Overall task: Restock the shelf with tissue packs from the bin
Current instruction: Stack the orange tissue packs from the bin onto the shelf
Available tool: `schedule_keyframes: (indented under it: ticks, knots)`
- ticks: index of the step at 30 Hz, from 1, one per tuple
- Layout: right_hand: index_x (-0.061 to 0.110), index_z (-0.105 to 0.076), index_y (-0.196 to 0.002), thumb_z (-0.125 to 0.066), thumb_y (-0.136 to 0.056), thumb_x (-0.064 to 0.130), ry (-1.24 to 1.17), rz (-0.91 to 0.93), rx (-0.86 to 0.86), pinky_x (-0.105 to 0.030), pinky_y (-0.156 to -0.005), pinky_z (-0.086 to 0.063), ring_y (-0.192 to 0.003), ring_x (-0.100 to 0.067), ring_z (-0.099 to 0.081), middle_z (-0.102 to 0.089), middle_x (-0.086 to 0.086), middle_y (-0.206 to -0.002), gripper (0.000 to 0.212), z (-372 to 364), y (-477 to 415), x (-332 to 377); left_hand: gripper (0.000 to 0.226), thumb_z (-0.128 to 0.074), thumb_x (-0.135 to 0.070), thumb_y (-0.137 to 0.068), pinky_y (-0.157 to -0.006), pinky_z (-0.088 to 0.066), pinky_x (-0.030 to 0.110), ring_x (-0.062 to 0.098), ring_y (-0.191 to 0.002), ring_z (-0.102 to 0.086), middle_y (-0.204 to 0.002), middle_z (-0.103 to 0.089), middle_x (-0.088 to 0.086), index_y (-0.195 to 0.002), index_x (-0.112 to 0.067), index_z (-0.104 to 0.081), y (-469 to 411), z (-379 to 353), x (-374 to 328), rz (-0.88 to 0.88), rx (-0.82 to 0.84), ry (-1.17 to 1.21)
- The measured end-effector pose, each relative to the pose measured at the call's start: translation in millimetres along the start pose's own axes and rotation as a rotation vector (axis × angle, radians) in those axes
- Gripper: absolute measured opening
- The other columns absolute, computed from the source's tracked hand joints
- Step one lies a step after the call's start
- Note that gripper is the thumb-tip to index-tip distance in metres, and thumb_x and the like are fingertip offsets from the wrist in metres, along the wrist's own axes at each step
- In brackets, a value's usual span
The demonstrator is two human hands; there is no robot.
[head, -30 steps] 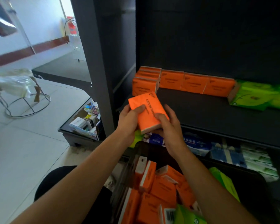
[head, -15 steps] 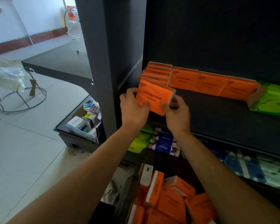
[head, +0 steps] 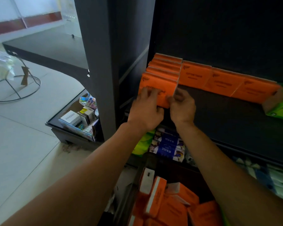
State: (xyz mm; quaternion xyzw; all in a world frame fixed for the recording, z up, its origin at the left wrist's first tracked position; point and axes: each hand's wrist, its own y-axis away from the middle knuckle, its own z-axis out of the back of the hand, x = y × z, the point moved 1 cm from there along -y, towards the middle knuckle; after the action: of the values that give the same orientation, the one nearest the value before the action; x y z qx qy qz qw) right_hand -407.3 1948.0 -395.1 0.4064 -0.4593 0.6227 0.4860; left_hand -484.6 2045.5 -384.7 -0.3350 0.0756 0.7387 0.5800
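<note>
L hand fingers curled over pack front, R hand pinching its right edge: both steady it upright, squared vs row behind. Pack at shelf left end, label out, prob. for display. Bin below, more inside.

Wire stand on floor — small boxes

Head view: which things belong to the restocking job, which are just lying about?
Job: orange tissue pack held by left hand and right hand; shelved orange packs on black shelf; loose orange packs in bin.
Lying about: round wire stand; small cardboard boxes; blue printed pack.
</note>
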Motion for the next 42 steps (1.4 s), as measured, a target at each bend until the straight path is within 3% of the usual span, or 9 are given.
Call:
schedule_keyframes:
  ticks: [7, 11, 17, 19, 22, 24, 32, 37, 42]
  knots:
    - [0.011, -0.062, -0.106, -0.065, -0.089, 0.013, -0.022, -0.084, -0.075, 0.000, -0.058, -0.042, -0.069, 0.007, -0.053, -0.056, 0.015, -0.080, 0.017, -1, 2, -6, 0.057, -0.057, -0.018, -0.085, -0.099, -0.042, 0.046, 0.031, -0.120, -0.046, -0.143, -0.028, 0.007, -0.140, -0.019, -0.037, -3, -1, 0, 0.032, 0.039, 0.064]
    - [0.012, -0.069, -0.095, -0.064, -0.090, 0.019, 0.018, -0.111, -0.067, -0.019, -0.069, -0.050, -0.071, -0.002, -0.058, -0.066, 0.002, -0.083, 0.010, 3, 5, -9, 0.052, -0.057, -0.020, -0.086, -0.100, -0.042, 0.047, 0.030, -0.120, -0.045, -0.141, -0.028, 0.007, -0.135, -0.020, -0.041, -4, -3, 1, 0.036, 0.078, 0.089]
    - [0.012, -0.071, -0.096, -0.060, -0.092, 0.019, 0.027, -0.100, 0.002, -0.013, -0.062, -0.044, -0.075, -0.005, -0.059, -0.067, 0.000, -0.087, 0.013, 13, 16, -6, 0.049, -0.057, -0.020, -0.087, -0.102, -0.040, 0.045, 0.026, -0.122, -0.045, -0.135, -0.038, 0.006, -0.134, -0.020, -0.045, -5, -8, 1, 0.001, 0.163, 0.104]
    - [0.015, -0.071, -0.095, -0.060, -0.092, 0.020, 0.035, -0.103, 0.027, -0.016, -0.069, -0.049, -0.081, -0.009, -0.062, -0.069, 0.000, -0.090, 0.013, 16, 19, -5, 0.049, -0.056, -0.020, -0.087, -0.104, -0.038, 0.045, 0.026, -0.123, -0.044, -0.135, -0.040, 0.006, -0.135, -0.019, -0.045, -5, -7, 2, 0.002, 0.163, 0.112]
    - [0.020, -0.069, -0.084, -0.060, -0.091, 0.019, -0.011, -0.133, 0.076, -0.032, -0.084, -0.056, -0.088, -0.016, -0.068, -0.071, -0.002, -0.089, 0.012, 19, 24, -6, 0.047, -0.055, -0.019, -0.088, -0.104, -0.038, 0.043, 0.026, -0.123, -0.044, -0.134, -0.045, 0.009, -0.134, -0.018, -0.047, -7, -4, 2, 0.014, 0.153, 0.104]
    - [0.021, -0.068, -0.081, -0.060, -0.091, 0.018, -0.063, -0.148, 0.111, -0.038, -0.086, -0.057, -0.088, -0.019, -0.069, -0.072, -0.005, -0.088, 0.013, 22, 28, -5, 0.041, -0.055, -0.017, -0.088, -0.102, -0.041, 0.041, 0.025, -0.119, -0.048, -0.130, -0.051, 0.009, -0.129, -0.017, -0.052, -7, -3, 1, 0.006, 0.151, 0.116]
    - [0.019, -0.065, -0.088, -0.053, -0.096, 0.016, -0.116, -0.125, 0.154, -0.028, -0.074, -0.058, -0.089, -0.018, -0.068, -0.068, -0.005, -0.097, 0.014, 55, 44, 10, 0.024, -0.052, -0.013, -0.091, -0.090, -0.048, 0.031, 0.015, -0.102, -0.058, -0.110, -0.064, 0.001, -0.113, -0.015, -0.063, -1, 1, -20, 0.006, 0.185, 0.250]
    - [0.022, -0.065, -0.090, -0.050, -0.098, 0.020, 0.071, -0.131, 0.313, -0.035, -0.077, -0.057, -0.089, -0.019, -0.066, -0.067, -0.002, -0.098, 0.016, 98, 54, 16, 0.019, -0.051, -0.016, -0.093, -0.079, -0.048, 0.027, 0.011, -0.085, -0.060, -0.090, -0.063, -0.004, -0.107, -0.019, -0.064, 9, 0, -49, -0.009, 0.276, 0.253]
    - [0.025, -0.064, -0.085, -0.052, -0.097, 0.020, 0.204, -0.163, 0.389, -0.034, -0.078, -0.054, -0.080, -0.014, -0.063, -0.067, 0.002, -0.088, 0.018, 147, 75, 1, 0.018, -0.052, -0.014, -0.093, -0.074, -0.051, 0.026, 0.014, -0.086, -0.062, -0.091, -0.066, 0.000, -0.104, -0.016, -0.066, 37, -15, -74, -0.076, 0.356, 0.253]
